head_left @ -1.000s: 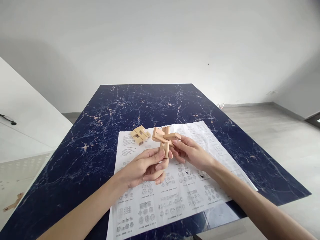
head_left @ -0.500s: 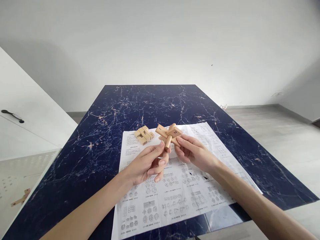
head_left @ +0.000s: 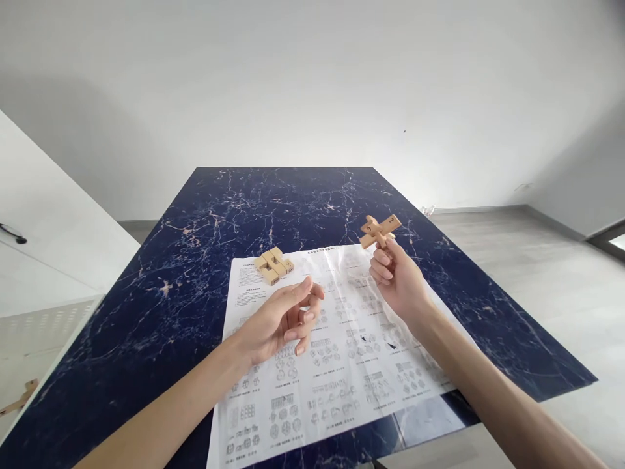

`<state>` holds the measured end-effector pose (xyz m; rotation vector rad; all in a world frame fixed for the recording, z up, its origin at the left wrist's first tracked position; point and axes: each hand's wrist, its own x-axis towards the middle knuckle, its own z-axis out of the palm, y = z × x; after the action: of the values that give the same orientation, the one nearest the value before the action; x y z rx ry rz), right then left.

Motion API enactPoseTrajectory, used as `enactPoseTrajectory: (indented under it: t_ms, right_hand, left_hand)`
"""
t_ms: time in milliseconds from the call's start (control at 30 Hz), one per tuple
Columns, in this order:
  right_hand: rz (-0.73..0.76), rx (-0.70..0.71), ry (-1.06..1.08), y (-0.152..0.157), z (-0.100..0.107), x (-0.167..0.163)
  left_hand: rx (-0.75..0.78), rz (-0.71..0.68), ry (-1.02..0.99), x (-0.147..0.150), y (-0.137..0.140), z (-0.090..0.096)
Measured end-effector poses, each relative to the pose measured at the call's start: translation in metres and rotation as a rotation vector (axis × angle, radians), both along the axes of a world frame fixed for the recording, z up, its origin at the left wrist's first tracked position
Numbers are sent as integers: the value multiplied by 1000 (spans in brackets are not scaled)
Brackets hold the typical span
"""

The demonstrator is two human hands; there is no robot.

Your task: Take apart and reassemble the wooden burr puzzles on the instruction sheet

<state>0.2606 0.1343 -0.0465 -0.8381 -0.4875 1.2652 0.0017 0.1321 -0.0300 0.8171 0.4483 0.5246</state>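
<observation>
Two crossed wooden bars, light and stiff, form the wooden cross point(head_left: 379, 231) pinched from below in the right hand point(head_left: 398, 280) above the tabletop point(head_left: 205, 215), left hand point(head_left: 278, 319) loosely curled, empty.

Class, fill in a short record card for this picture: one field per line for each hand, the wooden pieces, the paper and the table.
Left hand: left hand empty, fingers loosely curled, raised over the instruction sheet
Right hand: right hand lifted to the right, gripping the wooden cross piece from below
Cross piece: crossed bars, digits printed on them
Other pieces: wooden block cluster lying on the sheet's far left corner
Paper: instruction sheet with printed diagrams, flat, its near edge overhanging the table
Table: dark blue marbled table
</observation>
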Motion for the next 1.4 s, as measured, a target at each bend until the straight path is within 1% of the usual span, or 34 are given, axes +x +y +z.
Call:
enactPoseTrajectory:
  t_ms: [67,133,300,400,467,533,567,600,667,700,767,833,867,900,933,967,1033,1133,1267,1400]
  right_hand:
    - [-49,-8,36,2,-1,5]
    - [-67,-17,88,4,-3,9]
    - [-35,-49,225,8,-6,15]
    - [4,-39,204,8,-6,14]
    - [61,-32,159,7,-3,12]
    - [132,-36,110,5,0,8]
    - [163,-42,83,4,2,6]
    - [190,-50,51,2,4,3]
    - [227,-72,-36,-1,8,-3]
    - [241,-88,-91,-3,9,-6]
    - [272,-113,-215,-7,12,-12]
    - [321,-113,-348,-11,13,-16]
    - [352,-103,-410,-13,14,-18]
    - [383,-89,-467,-14,14,-20]
    - [413,-78,-516,-16,14,-22]
    - [439,-68,-559,-17,13,-24]
    - [484,-52,-624,-18,12,-27]
    - [533,-27,-691,-20,12,-30]
    - [557,-1,-743,-20,12,-31]
    - [566,16,-791,-19,12,-30]
  left_hand:
    - [11,6,5,0,0,0]
    - [16,7,9,-1,1,0]
    - [20,12,7,-1,1,-1]
    - [14,14,2,-2,2,0]
    - [17,13,10,-2,2,1]
    - [57,38,41,-1,1,2]
    - [105,67,77,-1,0,3]
    - [178,108,133,-1,-1,3]
    - [406,227,305,1,-4,4]
    - [559,304,413,1,-5,3]
    - [922,480,612,1,-4,2]
    - [1285,644,757,-1,0,0]
    - [1432,699,817,-3,4,-1]
    - [1536,745,885,-5,8,-3]
    - [1583,776,973,-8,13,-5]
    - [1607,785,1047,-11,18,-8]
    - [1610,736,1168,-17,27,-14]
    - [1562,646,1257,-24,37,-24]
    - [1449,553,1231,-28,42,-32]
    - [1384,465,1159,-26,40,-29]
